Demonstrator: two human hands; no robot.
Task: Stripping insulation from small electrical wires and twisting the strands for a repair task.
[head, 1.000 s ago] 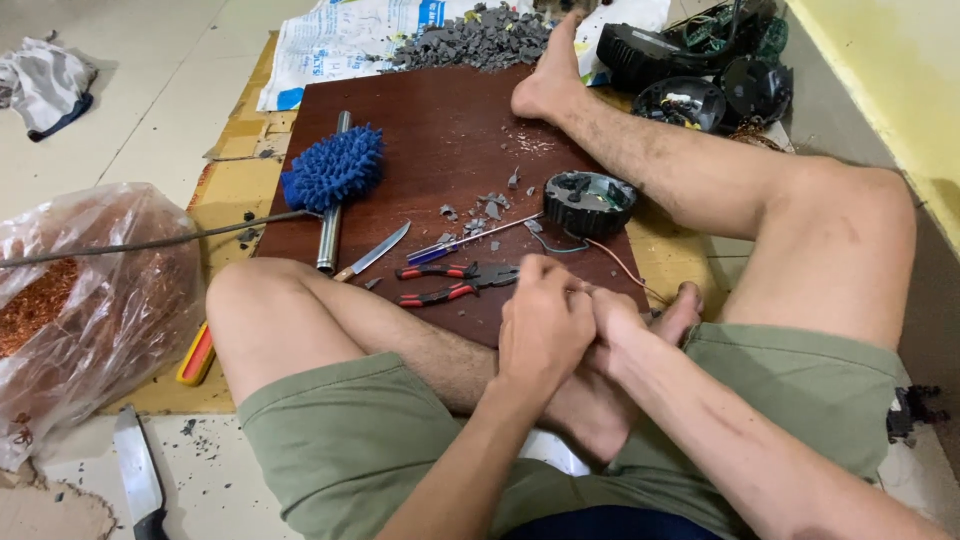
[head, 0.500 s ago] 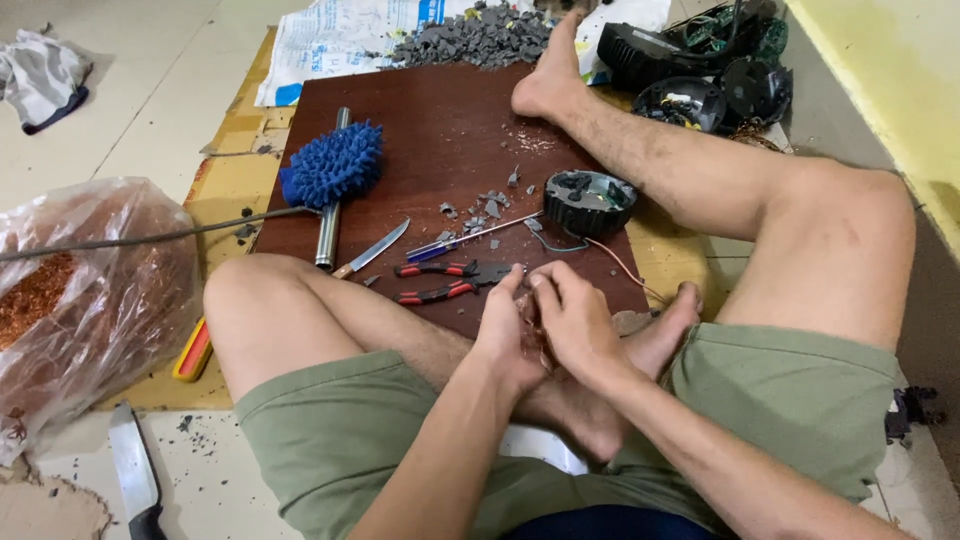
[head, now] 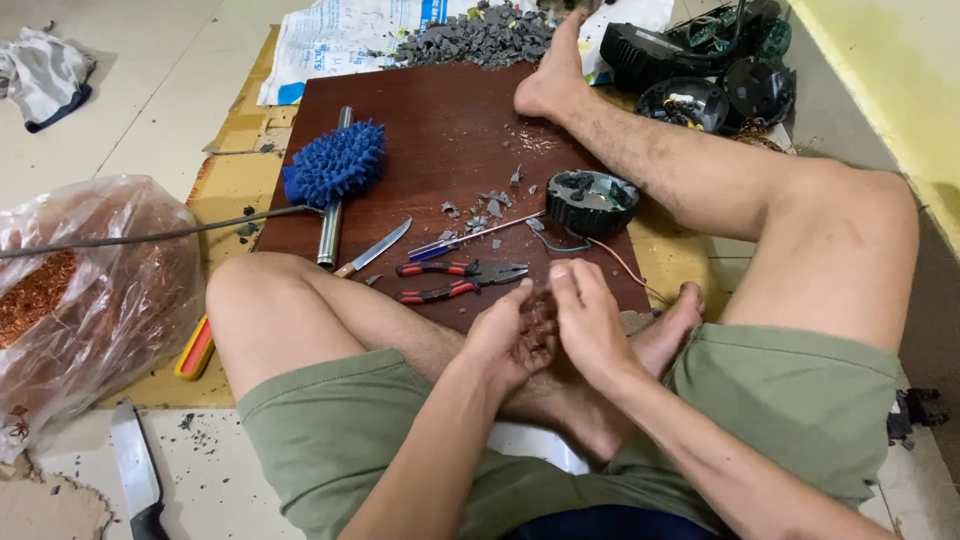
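The left hand's [head: 510, 335] fingers [head: 522, 298] now cup open around a small tangle of copper wire [head: 540, 325], where a moment ago both hands were clenched together. The right hand's [head: 590, 325] fingers [head: 562, 283] pinch at that tangle. Just beyond the wire, red-handled pliers [head: 462, 280] lie on the brown board [head: 440, 130].

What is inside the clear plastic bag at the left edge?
The clear plastic bag holds a mass of reddish copper wire strands, visible through the film. A thin dark rod lies across its top. How deep the copper goes cannot be seen behind the crumpled plastic.
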